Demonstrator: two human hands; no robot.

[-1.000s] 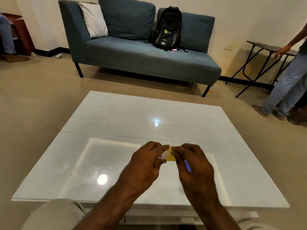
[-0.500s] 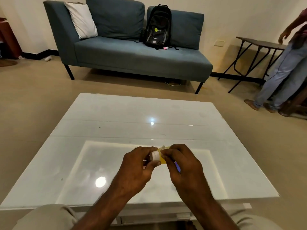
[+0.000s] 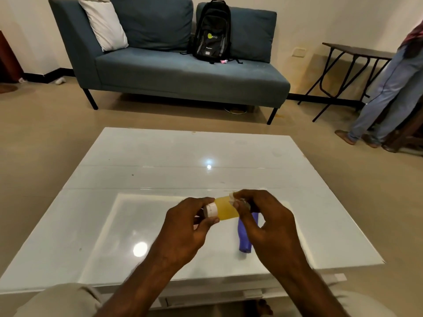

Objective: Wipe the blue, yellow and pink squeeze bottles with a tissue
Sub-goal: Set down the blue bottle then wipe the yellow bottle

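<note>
I hold the yellow squeeze bottle [image 3: 225, 209] sideways above the white glass table [image 3: 160, 179]. My left hand [image 3: 186, 227] grips its white cap end. My right hand [image 3: 267, 223] presses a small white tissue [image 3: 233, 199] against the bottle's other end. The blue squeeze bottle [image 3: 246, 236] lies on the table below my right hand, partly hidden by its fingers. No pink bottle shows on the table; a small pink thing [image 3: 223, 61] lies on the sofa by the backpack, too small to identify.
A blue-grey sofa [image 3: 183, 74] with a black backpack [image 3: 212, 33] and white pillow [image 3: 104, 24] stands beyond the table. At the right a person [image 3: 393, 88] in jeans stands by a dark folding table [image 3: 357, 53].
My hands have drawn apart along the yellow bottle, so more of its body and the white cap show. More of the blue bottle is uncovered. The view has shifted slightly.
</note>
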